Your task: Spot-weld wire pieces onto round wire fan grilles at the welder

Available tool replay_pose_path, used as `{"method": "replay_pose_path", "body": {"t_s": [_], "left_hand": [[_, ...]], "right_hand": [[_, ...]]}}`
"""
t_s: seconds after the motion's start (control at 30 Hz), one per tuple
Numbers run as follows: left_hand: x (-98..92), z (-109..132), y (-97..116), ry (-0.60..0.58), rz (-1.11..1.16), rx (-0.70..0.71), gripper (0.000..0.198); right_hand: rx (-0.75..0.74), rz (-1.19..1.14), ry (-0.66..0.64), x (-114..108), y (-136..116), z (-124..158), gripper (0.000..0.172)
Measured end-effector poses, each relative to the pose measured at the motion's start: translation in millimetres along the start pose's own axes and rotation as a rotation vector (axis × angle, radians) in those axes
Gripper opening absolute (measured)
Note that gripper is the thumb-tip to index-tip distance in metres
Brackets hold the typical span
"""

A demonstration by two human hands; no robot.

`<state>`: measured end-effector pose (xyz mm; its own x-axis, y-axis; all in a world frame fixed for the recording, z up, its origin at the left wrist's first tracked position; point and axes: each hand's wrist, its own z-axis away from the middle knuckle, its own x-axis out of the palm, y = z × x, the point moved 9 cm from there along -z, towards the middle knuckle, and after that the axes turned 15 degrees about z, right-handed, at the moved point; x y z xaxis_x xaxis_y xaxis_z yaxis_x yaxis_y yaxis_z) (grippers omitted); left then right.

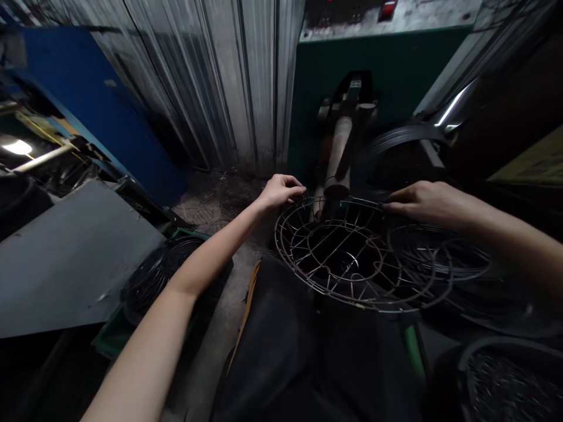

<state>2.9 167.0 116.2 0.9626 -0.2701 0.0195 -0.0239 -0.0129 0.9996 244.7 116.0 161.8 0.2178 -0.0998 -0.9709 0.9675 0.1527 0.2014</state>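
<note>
A round wire guard (pixel 352 258) of concentric rings and radial spokes lies in front of me, under the arm of a green machine (pixel 347 88). My left hand (pixel 281 190) is closed on the guard's far left rim. My right hand (pixel 424 202) rests on the far right rim, fingers curled over the wire. A brown cylindrical electrode arm (pixel 338 155) reaches down from the machine to the guard's far edge between my hands.
More wire rings (pixel 440 258) are stacked at the right under the guard. A green crate (pixel 176 234) with dark wire coils sits at the left, beside a grey metal sheet (pixel 74 252). A dark bin (pixel 510 375) stands at the lower right. Corrugated metal wall behind.
</note>
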Motion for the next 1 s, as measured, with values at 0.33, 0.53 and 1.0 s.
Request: {"method": "replay_pose_path", "body": {"t_s": [0.33, 0.53, 1.0], "left_hand": [[0.6, 12.9, 18.0, 0.004, -0.205, 0.219, 0.018], [6.6, 6.0, 26.3, -0.059, -0.272, 0.270, 0.016], [33.8, -19.4, 36.8, -0.236, -0.376, 0.416, 0.023]], "right_hand": [[-0.007, -0.165, -0.089, 16.4, -5.6, 22.6, 0.031], [-0.005, -0.594, -0.169, 23.1, 2.8, 17.5, 0.035], [-0.245, -1.315, 0.083, 35.1, -59.1, -34.6, 0.036]]}}
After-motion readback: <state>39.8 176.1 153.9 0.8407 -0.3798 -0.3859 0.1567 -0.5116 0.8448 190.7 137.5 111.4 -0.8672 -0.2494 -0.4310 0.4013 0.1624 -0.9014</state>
